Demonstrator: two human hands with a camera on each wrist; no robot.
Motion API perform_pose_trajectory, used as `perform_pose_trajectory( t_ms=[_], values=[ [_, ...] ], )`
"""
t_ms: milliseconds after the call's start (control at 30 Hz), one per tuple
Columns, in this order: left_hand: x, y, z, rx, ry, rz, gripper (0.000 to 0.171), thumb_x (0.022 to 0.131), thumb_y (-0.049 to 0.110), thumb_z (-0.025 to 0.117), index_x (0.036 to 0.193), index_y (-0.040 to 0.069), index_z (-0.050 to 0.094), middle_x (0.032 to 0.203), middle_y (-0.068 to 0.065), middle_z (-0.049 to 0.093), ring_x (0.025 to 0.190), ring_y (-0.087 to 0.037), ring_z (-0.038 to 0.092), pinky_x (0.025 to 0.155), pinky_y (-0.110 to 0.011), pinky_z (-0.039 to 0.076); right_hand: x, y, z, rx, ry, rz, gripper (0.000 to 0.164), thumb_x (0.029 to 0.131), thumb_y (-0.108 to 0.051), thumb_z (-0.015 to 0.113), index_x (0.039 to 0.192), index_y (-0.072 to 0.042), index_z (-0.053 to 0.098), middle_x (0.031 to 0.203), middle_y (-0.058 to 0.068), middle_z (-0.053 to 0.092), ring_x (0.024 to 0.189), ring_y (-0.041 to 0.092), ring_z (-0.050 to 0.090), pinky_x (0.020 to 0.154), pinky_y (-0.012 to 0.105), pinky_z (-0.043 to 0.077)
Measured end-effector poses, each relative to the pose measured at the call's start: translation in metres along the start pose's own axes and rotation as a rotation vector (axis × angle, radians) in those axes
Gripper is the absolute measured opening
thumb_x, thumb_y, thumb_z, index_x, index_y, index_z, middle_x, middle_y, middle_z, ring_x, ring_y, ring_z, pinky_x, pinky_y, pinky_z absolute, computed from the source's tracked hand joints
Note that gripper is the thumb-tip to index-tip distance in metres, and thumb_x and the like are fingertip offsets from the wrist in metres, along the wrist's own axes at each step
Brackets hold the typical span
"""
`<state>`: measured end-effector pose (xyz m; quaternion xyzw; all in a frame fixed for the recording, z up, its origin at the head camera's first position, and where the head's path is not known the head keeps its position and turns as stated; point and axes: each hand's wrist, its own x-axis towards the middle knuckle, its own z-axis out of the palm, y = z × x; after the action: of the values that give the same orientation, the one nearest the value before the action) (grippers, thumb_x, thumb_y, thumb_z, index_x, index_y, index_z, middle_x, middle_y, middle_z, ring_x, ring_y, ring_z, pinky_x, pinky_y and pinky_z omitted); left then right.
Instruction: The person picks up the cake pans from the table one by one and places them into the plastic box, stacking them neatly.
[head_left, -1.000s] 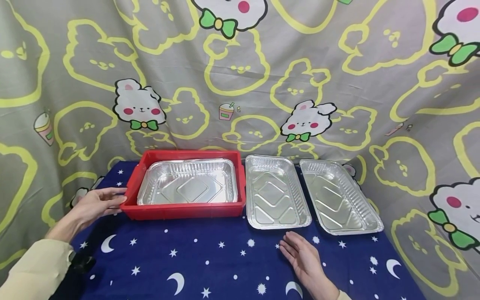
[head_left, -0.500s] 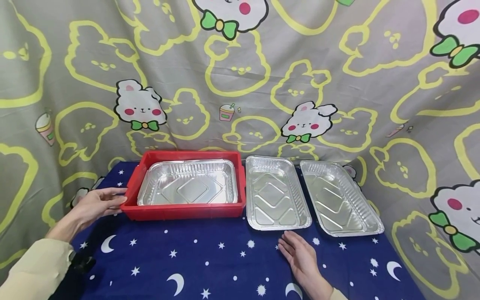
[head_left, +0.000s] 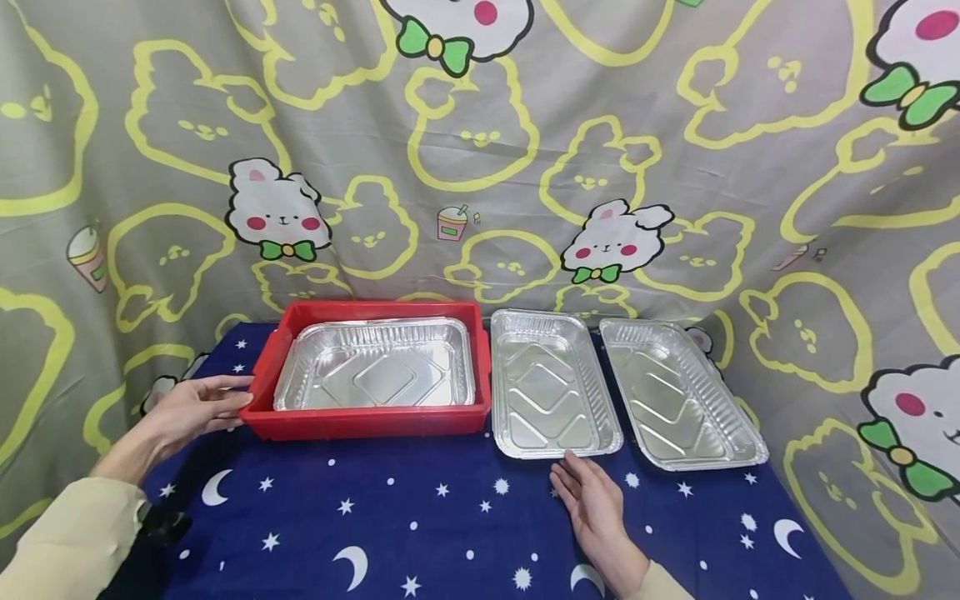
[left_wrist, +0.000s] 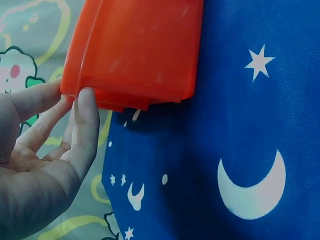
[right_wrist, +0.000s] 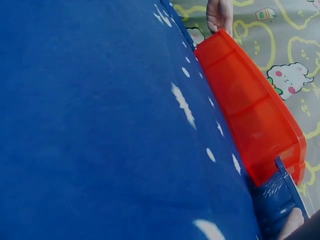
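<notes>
At the far left of the table, a red plastic bin holds a rectangular foil pan lying lengthwise inside it. My left hand pinches the bin's left end at the lip; in the left wrist view its thumb and fingers meet the red rim from either side. A second foil pan lies just right of the bin, its long side pointing away from me. My right hand, fingers loosely extended, has its fingertips right at that pan's near rim. In the right wrist view only a fingertip shows beside the pan.
A third foil pan lies to the right, slightly angled, close to the table's right edge. Dark blue cloth with white moons and stars covers the table. Behind and beside it hangs a grey cartoon-print curtain.
My right hand has moved slightly forward and left, up to the near rim of the middle foil pan. My left hand, the bin and the pans stay put.
</notes>
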<state>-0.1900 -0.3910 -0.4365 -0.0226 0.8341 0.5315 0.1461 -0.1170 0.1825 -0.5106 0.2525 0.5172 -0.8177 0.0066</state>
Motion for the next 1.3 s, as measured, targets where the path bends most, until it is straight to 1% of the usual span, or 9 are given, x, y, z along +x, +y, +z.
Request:
perform_pose_trajectory(
  t_ms=[133,333,467,633,733,833,1000,1133,1300],
  values=[
    [0.0,0.0,0.0,-0.009,-0.004,0.0,0.073,0.106,0.022,0.065,0.157,-0.016,0.028,0.13,-0.01,0.069,0.092,-0.008,0.076,0.086,-0.028,0.066,0.002,-0.002,0.006,0.052,0.013,-0.007,0.022,0.105,-0.014,0.064,0.118,-0.006,0.049,0.093,-0.004,0.067,0.088,0.008,0.074,0.091,0.025,0.064],
    [-0.001,0.0,0.0,-0.015,-0.005,0.0,0.073,0.107,0.022,0.065,0.158,-0.016,0.028,0.132,-0.01,0.069,0.093,-0.007,0.076,0.087,-0.028,0.066,0.005,-0.005,0.01,0.11,0.017,-0.02,0.016,0.105,-0.011,0.063,0.115,-0.006,0.052,0.088,-0.005,0.07,0.083,0.006,0.073,0.091,0.025,0.064],
    [-0.001,0.0,0.0,-0.025,-0.008,0.0,0.073,0.107,0.021,0.064,0.158,-0.016,0.027,0.13,-0.007,0.069,0.093,-0.008,0.076,0.087,-0.028,0.066,0.007,-0.007,0.011,0.134,0.026,-0.02,0.009,0.104,-0.006,0.063,0.11,-0.007,0.056,0.084,-0.005,0.072,0.082,0.006,0.073,0.09,0.025,0.064],
    [-0.001,-0.001,-0.001,-0.038,-0.006,0.003,0.073,0.106,0.021,0.065,0.158,-0.016,0.027,0.128,-0.004,0.07,0.092,-0.008,0.076,0.086,-0.028,0.066,0.009,-0.009,0.011,0.125,0.014,-0.025,0.016,0.104,-0.004,0.059,0.118,-0.002,0.051,0.085,-0.005,0.073,0.085,0.004,0.075,0.089,0.023,0.064],
    [0.0,-0.001,0.0,-0.031,0.0,0.001,0.073,0.106,0.022,0.065,0.158,-0.016,0.028,0.129,-0.006,0.07,0.092,-0.008,0.076,0.086,-0.028,0.066,0.011,-0.01,0.011,0.115,0.007,-0.033,0.021,0.104,-0.003,0.056,0.123,-0.001,0.048,0.087,-0.005,0.073,0.087,0.003,0.074,0.087,0.022,0.064],
    [0.0,-0.002,0.0,-0.022,0.005,-0.006,0.074,0.107,0.022,0.065,0.158,-0.015,0.028,0.13,-0.009,0.07,0.092,-0.008,0.076,0.086,-0.027,0.066,0.013,-0.011,0.011,0.118,0.003,-0.041,0.02,0.103,0.0,0.054,0.123,-0.001,0.047,0.087,-0.005,0.073,0.088,0.004,0.074,0.086,0.023,0.064],
    [-0.001,-0.001,0.001,-0.025,0.005,-0.011,0.074,0.106,0.022,0.065,0.158,-0.015,0.027,0.13,-0.01,0.07,0.092,-0.008,0.076,0.086,-0.027,0.065,0.014,-0.016,0.011,0.146,-0.015,-0.063,0.019,0.102,0.004,0.049,0.119,-0.002,0.047,0.089,-0.003,0.072,0.089,0.006,0.075,0.083,0.024,0.065],
    [-0.001,-0.002,0.0,-0.032,0.002,-0.007,0.074,0.106,0.022,0.065,0.158,-0.015,0.027,0.128,-0.006,0.07,0.092,-0.008,0.076,0.086,-0.028,0.066,0.015,-0.019,0.01,0.156,-0.004,-0.077,0.015,0.101,0.006,0.049,0.113,-0.003,0.048,0.092,-0.003,0.071,0.087,0.007,0.075,0.083,0.025,0.065],
    [0.0,-0.003,-0.001,-0.039,-0.003,0.0,0.073,0.107,0.021,0.065,0.158,-0.015,0.028,0.125,-0.001,0.071,0.092,-0.008,0.076,0.086,-0.028,0.066,0.015,-0.022,0.01,0.137,0.01,-0.092,0.013,0.1,0.007,0.049,0.107,-0.003,0.048,0.093,-0.002,0.069,0.085,0.007,0.074,0.083,0.026,0.065]
  ],
)
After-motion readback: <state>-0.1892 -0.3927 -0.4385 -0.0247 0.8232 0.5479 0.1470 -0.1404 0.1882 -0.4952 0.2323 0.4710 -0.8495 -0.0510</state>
